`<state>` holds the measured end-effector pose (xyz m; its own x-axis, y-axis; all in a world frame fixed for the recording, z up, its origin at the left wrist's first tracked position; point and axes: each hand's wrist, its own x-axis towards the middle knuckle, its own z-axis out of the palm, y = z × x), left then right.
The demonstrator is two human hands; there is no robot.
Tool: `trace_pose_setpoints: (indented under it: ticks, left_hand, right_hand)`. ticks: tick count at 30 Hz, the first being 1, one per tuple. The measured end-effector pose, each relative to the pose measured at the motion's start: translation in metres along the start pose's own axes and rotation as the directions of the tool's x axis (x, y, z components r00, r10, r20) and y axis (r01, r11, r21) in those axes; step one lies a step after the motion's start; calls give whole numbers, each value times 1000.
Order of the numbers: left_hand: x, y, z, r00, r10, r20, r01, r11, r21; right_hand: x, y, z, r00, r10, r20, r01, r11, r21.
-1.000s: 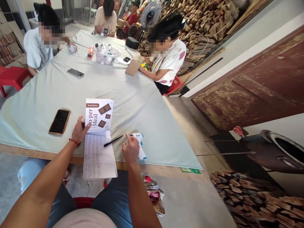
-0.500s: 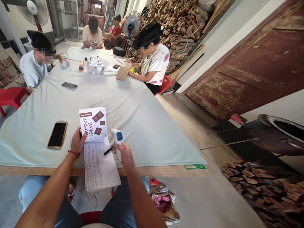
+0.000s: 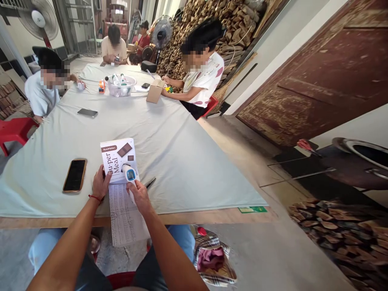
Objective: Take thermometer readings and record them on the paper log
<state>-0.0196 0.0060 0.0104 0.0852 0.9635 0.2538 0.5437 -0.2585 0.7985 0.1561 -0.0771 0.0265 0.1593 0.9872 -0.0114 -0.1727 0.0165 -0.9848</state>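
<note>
My left hand (image 3: pixel 101 182) is closed on the left edge of a white box (image 3: pixel 117 151) printed "NutriMotion" with brown chocolate pieces, which stands tilted on the table. In my right hand (image 3: pixel 139 195) is a white infrared thermometer (image 3: pixel 130 174) with a blue-rimmed screen, my fingers wrapped round its handle. Its head is in front of the lower right part of the box; whether they touch I cannot tell. Below the box, a sheet of paper with writing (image 3: pixel 125 226) hangs over the table's front edge. A black pen (image 3: pixel 150 182) lies right of the thermometer.
On the cloth-covered table (image 3: pixel 194 169) lie a brown-cased phone (image 3: pixel 74 175) and a grey phone (image 3: pixel 87 112). Farther back are a clear basket of bottles (image 3: pixel 121 89) and a cardboard box (image 3: pixel 154 93). Several people sit around the table. Firewood (image 3: pixel 342 238) is stacked at right.
My right hand has carried the thermometer left, from beside the box to in front of it. The pen now shows to its right. My left hand keeps its hold on the box.
</note>
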Motion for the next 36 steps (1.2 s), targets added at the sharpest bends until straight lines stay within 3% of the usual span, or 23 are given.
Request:
trace_pose_setpoints:
  ticks: [11, 16, 22, 25, 29, 36]
  left_hand:
    - [0, 2, 0, 1000, 8, 7, -8, 1000, 4]
    - [0, 3, 0, 1000, 21, 8, -21, 1000, 11]
    - [0, 1, -1, 1000, 10, 9, -10, 1000, 20]
    - [0, 1, -1, 1000, 1, 2, -1, 1000, 9]
    - [2, 3, -1, 1000, -6, -13, 6, 1000, 3]
    - [4, 5, -3, 1000, -2, -21, 1, 1000, -9]
  right_hand:
    - [-1, 7, 1, 1000, 24, -17, -25, 999, -24]
    - [-1, 3, 4, 1000, 23, 2, -23, 998, 58]
    - [-8, -18, 5, 994, 112, 17, -113, 980, 165]
    - [-15, -34, -4, 989, 124, -85, -108, 980, 166]
    - [-25, -54, -32, 964, 57, -260, -46, 998, 49]
    - [-33, -67, -74, 909, -17, -415, -5, 999, -51]
